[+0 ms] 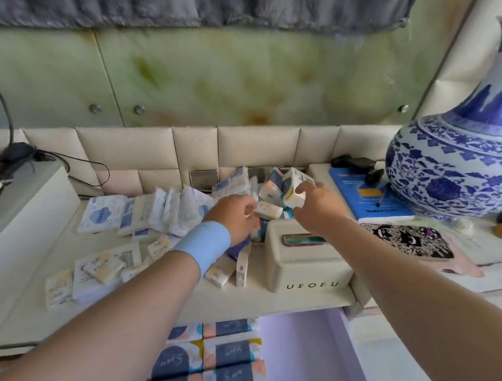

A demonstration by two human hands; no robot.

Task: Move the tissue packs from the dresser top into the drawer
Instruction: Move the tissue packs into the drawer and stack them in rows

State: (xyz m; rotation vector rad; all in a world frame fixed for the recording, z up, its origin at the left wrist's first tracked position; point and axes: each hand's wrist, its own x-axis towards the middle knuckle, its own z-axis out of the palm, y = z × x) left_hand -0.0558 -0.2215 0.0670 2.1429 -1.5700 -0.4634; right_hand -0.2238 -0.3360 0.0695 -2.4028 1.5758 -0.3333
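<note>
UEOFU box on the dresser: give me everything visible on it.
The UEOFU box is a cream, matte, plastic-looking case with rounded corners, dark lettering on its front face and a shiny metal-rimmed slot in its lid. It sits upright near the front edge of the dresser top, right of the loose tissue packs; some crowd its back left corner. The right forearm passes over it; contact unclear.

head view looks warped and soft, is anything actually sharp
Head view: the wide-angle lens bows the vase and wall panels near the edges; the left hand and right hand look slightly smeared; the lettering on the beige tissue box reads sharp; the drawer has a lilac cast.
</note>
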